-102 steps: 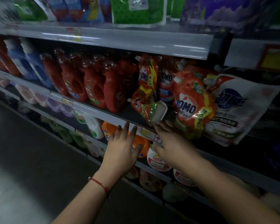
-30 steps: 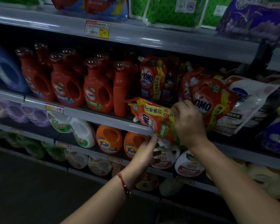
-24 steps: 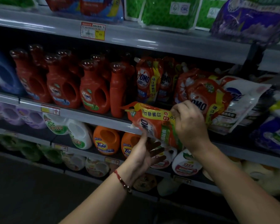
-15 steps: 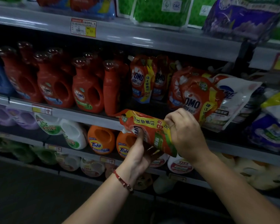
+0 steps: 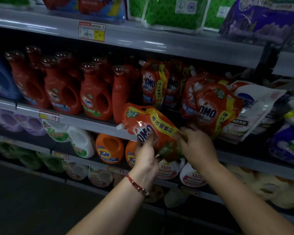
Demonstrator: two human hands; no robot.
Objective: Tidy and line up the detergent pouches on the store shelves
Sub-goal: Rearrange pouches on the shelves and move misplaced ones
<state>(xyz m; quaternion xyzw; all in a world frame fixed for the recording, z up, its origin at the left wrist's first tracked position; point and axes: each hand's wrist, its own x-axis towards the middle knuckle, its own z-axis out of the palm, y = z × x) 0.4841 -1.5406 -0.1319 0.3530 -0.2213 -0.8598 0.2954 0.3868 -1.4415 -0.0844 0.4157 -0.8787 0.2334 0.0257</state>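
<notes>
A red OMO detergent pouch (image 5: 153,126) with a yellow band is tilted in front of the middle shelf, its white spout pointing left. My left hand (image 5: 147,154) grips it from below, fingers curled over its front. My right hand (image 5: 196,146) pinches its right lower edge. More red OMO pouches (image 5: 154,85) stand upright at the back of the shelf, and two OMO pouches (image 5: 210,107) lean to the right of them against a white pouch (image 5: 251,106).
Red OMO bottles (image 5: 93,97) fill the middle shelf (image 5: 85,122) to the left. Orange Tide jugs (image 5: 109,148) and white bottles stand on the shelf below. Green and purple packs lie on the top shelf (image 5: 143,38). Dark floor at lower left.
The pouch came off the shelf edge into both hands. Since half a second ago it has turned so its front faces me, and my left fingers have closed over it.
</notes>
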